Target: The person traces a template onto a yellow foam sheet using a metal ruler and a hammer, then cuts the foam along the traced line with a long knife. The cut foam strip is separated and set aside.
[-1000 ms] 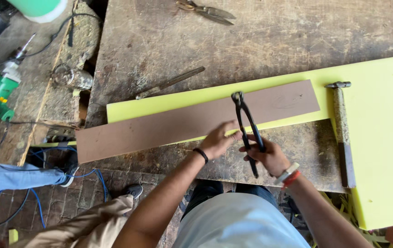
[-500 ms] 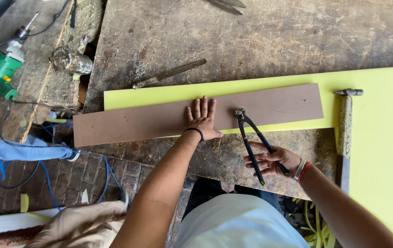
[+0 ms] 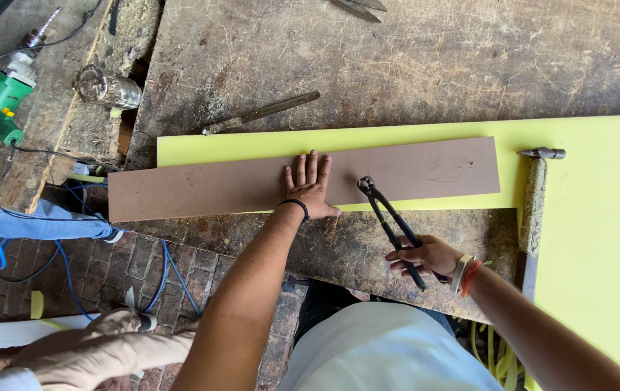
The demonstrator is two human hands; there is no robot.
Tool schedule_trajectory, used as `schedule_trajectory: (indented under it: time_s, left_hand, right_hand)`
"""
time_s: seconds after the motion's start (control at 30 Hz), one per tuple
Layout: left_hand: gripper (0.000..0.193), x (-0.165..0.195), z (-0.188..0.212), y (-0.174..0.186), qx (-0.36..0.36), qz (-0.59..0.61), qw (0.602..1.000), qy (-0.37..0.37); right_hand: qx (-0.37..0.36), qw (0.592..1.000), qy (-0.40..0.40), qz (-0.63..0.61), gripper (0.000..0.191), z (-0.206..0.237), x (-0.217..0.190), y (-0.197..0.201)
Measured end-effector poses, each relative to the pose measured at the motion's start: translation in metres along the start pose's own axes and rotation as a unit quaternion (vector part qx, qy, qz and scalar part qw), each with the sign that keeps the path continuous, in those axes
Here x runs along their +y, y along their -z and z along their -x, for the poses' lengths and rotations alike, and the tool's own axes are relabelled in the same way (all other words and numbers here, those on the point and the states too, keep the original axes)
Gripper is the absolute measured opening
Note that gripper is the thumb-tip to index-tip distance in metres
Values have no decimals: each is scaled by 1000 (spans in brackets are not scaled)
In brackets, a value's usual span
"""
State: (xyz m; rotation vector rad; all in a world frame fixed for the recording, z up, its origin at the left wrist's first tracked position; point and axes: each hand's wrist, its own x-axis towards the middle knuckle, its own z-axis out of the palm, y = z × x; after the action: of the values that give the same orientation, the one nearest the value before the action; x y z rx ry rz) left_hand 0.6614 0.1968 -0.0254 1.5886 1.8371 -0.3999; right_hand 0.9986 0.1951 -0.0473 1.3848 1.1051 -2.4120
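my left hand (image 3: 310, 185) lies flat on the brown board (image 3: 303, 179), fingers spread, palm pressing down near the board's middle. the board rests lengthwise on the yellow sheet (image 3: 592, 217), its left end overhanging the worn workbench (image 3: 397, 65) toward 9 o'clock. my right hand (image 3: 426, 257) grips the handles of the black pincers (image 3: 390, 221), fingers curled around both; the jaws point to 11 o'clock and sit at the board's near edge, just right of my left thumb. whether the jaws bite anything, i cannot tell. risk: the overhanging end is unsupported, so reduced palm pressure may let the board pivot or slide. risk: the jaws sit close to my thumb; a slip toward 9 o'clock could pinch it. a hammer (image 3: 534, 203) lies at 3 o'clock.
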Motion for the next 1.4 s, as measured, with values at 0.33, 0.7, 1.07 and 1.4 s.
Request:
schedule_trajectory:
  time_s: [0.33, 0.7, 1.07, 1.4]
  left_hand:
    - [20, 68, -31, -33, 292, 132, 938, -133]
    - [13, 71, -48, -47, 335, 1, 920, -201]
    - [9, 84, -13, -26, 187, 344, 898, -202]
    - [82, 121, 13, 6, 98, 51, 978, -176]
  right_hand:
    - [-39, 993, 39, -107, 90, 56, 2, 8]
    - [212, 977, -23, -14, 75, 133, 14, 66]
    - [287, 691, -247, 616, 68, 181, -117, 89]
    - [292, 456, -249, 803, 73, 167, -148, 73]
